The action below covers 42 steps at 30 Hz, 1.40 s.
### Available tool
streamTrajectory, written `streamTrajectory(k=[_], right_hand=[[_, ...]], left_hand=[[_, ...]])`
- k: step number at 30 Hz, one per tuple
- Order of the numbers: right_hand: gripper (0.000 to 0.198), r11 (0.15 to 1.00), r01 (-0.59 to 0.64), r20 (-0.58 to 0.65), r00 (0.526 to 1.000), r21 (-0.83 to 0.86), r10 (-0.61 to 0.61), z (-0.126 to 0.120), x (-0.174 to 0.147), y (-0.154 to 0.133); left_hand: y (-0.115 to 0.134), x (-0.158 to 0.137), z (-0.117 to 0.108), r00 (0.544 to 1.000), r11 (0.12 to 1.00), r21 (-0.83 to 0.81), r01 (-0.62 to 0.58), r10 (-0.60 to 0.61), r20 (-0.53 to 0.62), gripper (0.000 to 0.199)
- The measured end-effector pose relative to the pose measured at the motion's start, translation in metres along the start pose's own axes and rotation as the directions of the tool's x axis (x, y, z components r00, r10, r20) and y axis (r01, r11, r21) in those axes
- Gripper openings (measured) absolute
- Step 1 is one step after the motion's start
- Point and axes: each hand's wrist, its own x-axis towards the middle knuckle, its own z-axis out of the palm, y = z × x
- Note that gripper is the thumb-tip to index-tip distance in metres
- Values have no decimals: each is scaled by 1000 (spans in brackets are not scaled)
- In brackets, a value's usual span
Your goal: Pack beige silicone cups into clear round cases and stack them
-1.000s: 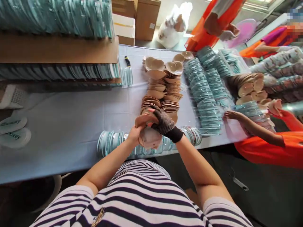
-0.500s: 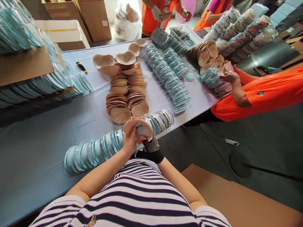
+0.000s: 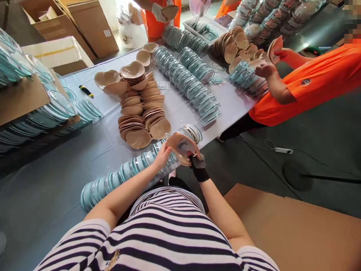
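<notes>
1. At the near edge of the table (image 3: 56, 188), both hands of the person are together on one beige cup-shaped pad (image 3: 182, 146), which they hold just above the right end of a row of clear round cases (image 3: 126, 173).
2. The left hand (image 3: 162, 156) is bare and its fingers are closed on the left rim of the pad.
3. The right hand (image 3: 197, 160) wears a dark mesh glove and grips the pad from below on the right side; most of this hand is hidden behind the pad.
4. The pad is tilted, its hollow side faces up, and a small dark mark is visible inside it.
5. Behind the row of cases, a stack of beige pads (image 3: 141, 109) lies in two lines on the light blue cloth.
6. Further right, longer rows of clear cases (image 3: 191, 82) run across the table.
7. A co-worker in an orange shirt (image 3: 310, 86) stands at the right side and holds another pad (image 3: 275, 49) near a second pile.
8. Cardboard boxes (image 3: 84, 26) stand behind the table on the left.
</notes>
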Motion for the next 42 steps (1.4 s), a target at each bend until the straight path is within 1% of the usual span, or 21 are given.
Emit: streamTrajectory(k=[1,2,3,4,5,7,8,9,13,16,19,22,25,27,29,31,33,35,39,41,42], right_hand=[[25,999,-3,-63,998,-47,0,-7,-1,3],[23,995,-9,-117,993,-98,-3,-13,-3,5],[22,985,-15,-166,986,-170,-14,-16,-6,7],[25,967,-26,-202,979,-254,-27,-18,-11,8],[30,942,-42,-218,975,-333,-34,-18,-17,9],[38,899,-76,-205,979,-432,-15,-13,-28,12],[40,888,-88,-197,980,-451,-3,-10,-34,14],[42,883,-93,-198,980,-460,0,-6,-38,16],[45,882,-100,-244,970,-460,-17,2,-49,23],[46,874,-147,-270,963,-463,18,1,-52,29],[45,846,-222,-287,954,-485,86,-2,-56,33],[47,838,-210,-276,958,-504,74,-2,-61,34],[51,857,-110,-236,972,-503,-14,3,-65,33],[55,852,-56,-198,979,-520,-57,8,-65,32],[55,833,-35,-167,984,-552,-69,13,-65,32],[54,802,-32,-124,991,-596,-53,17,-65,33],[52,762,-23,-64,998,-648,-24,19,-67,34],[51,726,-15,-21,1000,-687,1,20,-69,36],[53,708,-25,-2,999,-705,33,20,-69,44],[53,707,-45,-10,999,-705,53,21,-67,47],[52,707,-50,-12,998,-705,58,21,-67,48]], left_hand=[[-1,13,-8,994,979,183,-86,73,77,49],[-1,26,-16,978,915,364,-172,114,175,41],[-2,37,-23,949,819,512,-260,120,290,34],[-3,46,-28,906,710,610,-352,96,412,29],[-5,53,-33,851,614,654,-441,54,523,26],[-9,59,-37,752,495,653,-572,1,659,23],[-12,60,-37,728,458,648,-608,-3,685,24],[-14,59,-36,721,425,653,-627,-1,693,28],[-20,52,-31,737,280,708,-649,1,676,33],[-21,49,-29,717,172,706,-687,7,697,30],[-21,49,-29,696,106,692,-714,6,718,30],[-21,49,-30,697,60,695,-716,11,717,29],[-23,51,-28,708,66,706,-705,10,706,31],[-25,55,-26,720,112,716,-689,-4,694,34],[-27,59,-25,722,185,711,-679,-9,692,31],[-28,64,-24,719,264,695,-669,-9,695,23],[-29,68,-24,728,335,688,-644,-8,685,15],[-30,69,-24,742,376,690,-619,-9,670,13],[-34,65,-25,755,521,631,-574,38,655,9],[-37,63,-27,772,585,599,-547,75,632,11],[-38,62,-28,788,598,598,-533,93,609,13]])
